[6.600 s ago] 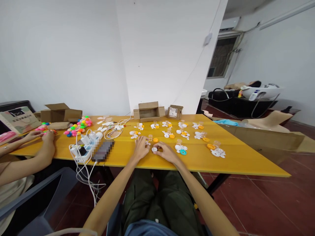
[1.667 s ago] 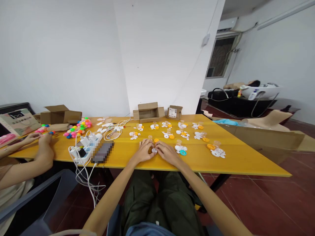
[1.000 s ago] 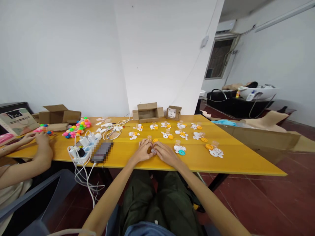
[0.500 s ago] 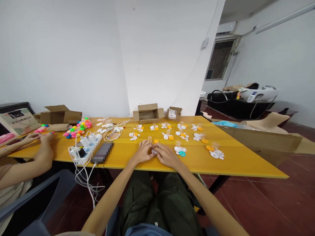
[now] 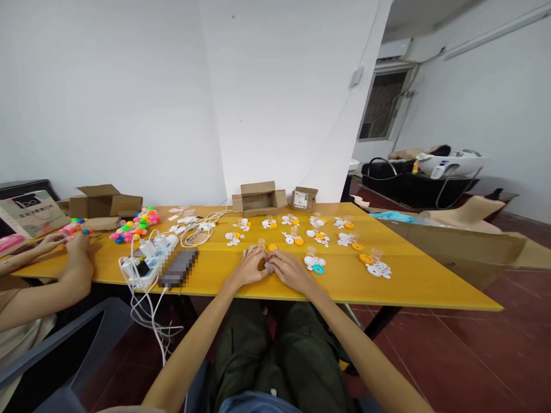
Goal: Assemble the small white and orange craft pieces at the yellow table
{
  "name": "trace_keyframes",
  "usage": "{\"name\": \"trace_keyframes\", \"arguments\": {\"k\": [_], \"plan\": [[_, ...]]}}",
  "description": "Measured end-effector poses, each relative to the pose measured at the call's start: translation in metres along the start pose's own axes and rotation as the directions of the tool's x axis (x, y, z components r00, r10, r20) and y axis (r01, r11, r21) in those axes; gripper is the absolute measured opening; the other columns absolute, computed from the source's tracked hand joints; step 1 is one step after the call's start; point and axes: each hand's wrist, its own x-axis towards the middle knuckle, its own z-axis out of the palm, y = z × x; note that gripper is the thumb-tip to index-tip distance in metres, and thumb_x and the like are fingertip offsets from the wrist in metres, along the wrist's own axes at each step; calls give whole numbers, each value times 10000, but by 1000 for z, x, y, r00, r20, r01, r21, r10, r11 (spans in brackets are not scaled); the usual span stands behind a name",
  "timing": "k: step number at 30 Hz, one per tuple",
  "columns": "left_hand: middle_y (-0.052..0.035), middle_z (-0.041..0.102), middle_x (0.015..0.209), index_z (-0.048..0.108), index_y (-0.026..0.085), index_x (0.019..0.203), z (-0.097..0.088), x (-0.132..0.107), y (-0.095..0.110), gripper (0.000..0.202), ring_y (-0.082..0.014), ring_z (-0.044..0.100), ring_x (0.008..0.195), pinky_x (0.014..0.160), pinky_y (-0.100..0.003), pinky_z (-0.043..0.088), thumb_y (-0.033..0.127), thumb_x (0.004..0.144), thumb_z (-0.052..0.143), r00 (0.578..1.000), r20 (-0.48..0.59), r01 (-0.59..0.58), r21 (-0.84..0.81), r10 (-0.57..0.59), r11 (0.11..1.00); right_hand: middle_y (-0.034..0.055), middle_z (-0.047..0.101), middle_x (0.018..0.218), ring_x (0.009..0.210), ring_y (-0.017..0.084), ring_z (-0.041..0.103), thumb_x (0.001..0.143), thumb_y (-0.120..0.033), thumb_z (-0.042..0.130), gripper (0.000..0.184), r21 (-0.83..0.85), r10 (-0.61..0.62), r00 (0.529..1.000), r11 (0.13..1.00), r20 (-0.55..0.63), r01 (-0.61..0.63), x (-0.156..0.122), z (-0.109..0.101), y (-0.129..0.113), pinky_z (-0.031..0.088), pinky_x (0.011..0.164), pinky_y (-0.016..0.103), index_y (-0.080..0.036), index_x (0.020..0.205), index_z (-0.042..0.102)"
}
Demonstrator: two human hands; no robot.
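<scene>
My left hand [image 5: 248, 266] and my right hand [image 5: 290, 270] rest side by side on the yellow table [image 5: 413, 275], fingertips pinched together on a small white round part [image 5: 268, 266]. An orange ring [image 5: 272, 248] lies just beyond the fingers. Right of my right hand sits a teal ring [image 5: 318, 269] among white discs. Several small heaps of white discs and orange rings [image 5: 321, 235] spread across the far half of the table.
A power strip with chargers and white cables [image 5: 144, 261] and a dark phone [image 5: 177, 267] lie to my left. Another person's hands [image 5: 71, 244] work near coloured balls [image 5: 138, 222]. Open cardboard boxes [image 5: 259, 196] stand by the wall.
My two hands have closed in on the white part since the earliest frame. Over the last second they stay almost still; only the view shifts slightly.
</scene>
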Motion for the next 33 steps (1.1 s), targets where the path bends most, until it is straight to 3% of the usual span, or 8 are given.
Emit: {"name": "trace_keyframes", "arguments": {"k": [10, 18, 23, 29, 33], "plan": [[-43, 663, 1070, 623, 245, 835, 1, 1, -1, 102, -280, 501, 1162, 1011, -441, 386, 315, 850, 696, 1000, -14, -7, -9, 7, 1000, 79, 676, 1006, 921, 206, 664, 986, -133, 474, 220, -4, -13, 1000, 1000, -11, 13, 1, -1, -1, 558, 811, 336, -222, 912, 662], [-42, 676, 1082, 644, 255, 874, 0, 1, 0, 99, -284, 508, 1171, 1024, -448, 383, 338, 859, 696, 1000, -6, 3, -16, -3, 1000, 79, 690, 1016, 929, 208, 672, 971, -130, 484, 232, -58, 65, 995, 996, -75, -69, 2, 2, 0, 558, 810, 331, -228, 873, 670], [-38, 671, 1089, 647, 260, 898, 0, 0, -1, 119, -285, 500, 1191, 1045, -455, 373, 349, 848, 710, 1000, -4, 8, -20, -8, 1000, 90, 698, 1009, 956, 225, 669, 942, -86, 465, 265, -172, 163, 978, 968, -130, -184, 0, 8, 7, 550, 833, 347, -223, 929, 691], [-39, 674, 1080, 638, 260, 879, 1, 0, -2, 146, -294, 507, 1194, 1035, -457, 378, 338, 818, 745, 999, -16, 29, -25, -29, 999, 93, 707, 933, 923, 239, 663, 903, -58, 497, 251, -253, 304, 953, 922, 4, -293, -1, 11, 8, 523, 805, 340, -209, 891, 697], [-41, 680, 1068, 642, 259, 868, 1, 1, -2, 148, -292, 511, 1187, 1029, -453, 379, 335, 810, 755, 999, -21, 27, -35, -28, 999, 89, 711, 949, 936, 228, 659, 914, -76, 497, 235, -245, 334, 942, 916, 30, -318, 0, 9, 6, 509, 821, 323, -208, 912, 691]]}}
